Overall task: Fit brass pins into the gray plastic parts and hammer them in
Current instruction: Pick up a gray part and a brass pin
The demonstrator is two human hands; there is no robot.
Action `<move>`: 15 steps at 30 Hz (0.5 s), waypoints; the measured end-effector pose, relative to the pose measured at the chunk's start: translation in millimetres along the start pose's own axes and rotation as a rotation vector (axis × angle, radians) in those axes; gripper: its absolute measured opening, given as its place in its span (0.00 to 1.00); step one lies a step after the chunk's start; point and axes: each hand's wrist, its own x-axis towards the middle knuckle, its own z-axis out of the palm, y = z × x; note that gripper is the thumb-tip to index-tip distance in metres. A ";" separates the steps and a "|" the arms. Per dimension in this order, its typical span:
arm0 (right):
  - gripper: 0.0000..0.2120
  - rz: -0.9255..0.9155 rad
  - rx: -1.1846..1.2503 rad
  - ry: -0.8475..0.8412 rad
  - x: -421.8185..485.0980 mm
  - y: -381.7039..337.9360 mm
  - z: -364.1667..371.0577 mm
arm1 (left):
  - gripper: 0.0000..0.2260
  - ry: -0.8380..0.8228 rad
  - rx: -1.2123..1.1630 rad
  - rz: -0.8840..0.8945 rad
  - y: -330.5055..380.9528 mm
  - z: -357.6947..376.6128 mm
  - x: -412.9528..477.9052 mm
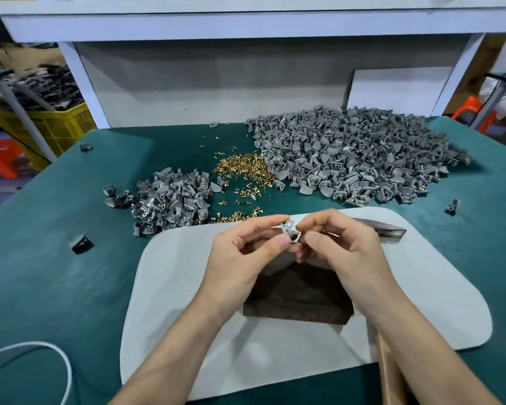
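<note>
1. Your forearms reach in from the near edge, and a wooden hammer handle [389, 375] runs beneath the right one; its dark head [387, 230] shows beyond your right hand [342, 247].
2. Your left hand [245, 252] pinches one gray part [287, 229] between thumb and forefinger, held up above the dark block [298, 299] on the white mat [187, 287].
3. Your right hand's fingertips are closed on a brass pin [295, 235] at the part's opening. Whether its lower fingers also hold the hammer, you cannot tell.
4. Judged from this, you are on the fitting step: the pin looks started but not driven home, so seating on the block and hammering remain.
5. A big heap of gray parts [357, 159] lies far right and a smaller heap [170, 203] far left, with loose brass pins [243, 168] between. Which heap is finished is unclear, but much work seems left.
6. Stray parts [80, 244] dot the green desk [56, 273]; a white cable [56, 363] loops near left, well apart from the block.
</note>
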 end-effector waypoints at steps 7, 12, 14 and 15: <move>0.10 -0.060 -0.147 -0.009 0.5 3.2 -1.7 | 0.13 -0.012 0.020 -0.013 -0.5 -1.0 0.4; 0.06 -0.120 -0.269 -0.009 0.2 4.6 -2.8 | 0.13 -0.036 0.011 -0.005 -0.3 -1.2 0.0; 0.05 -0.172 -0.349 0.004 0.5 6.1 -4.3 | 0.13 -0.045 0.008 0.002 -0.5 -1.3 -0.1; 0.06 -0.202 -0.398 0.010 0.6 7.0 -4.8 | 0.13 -0.048 0.008 0.005 -0.6 -1.2 -0.1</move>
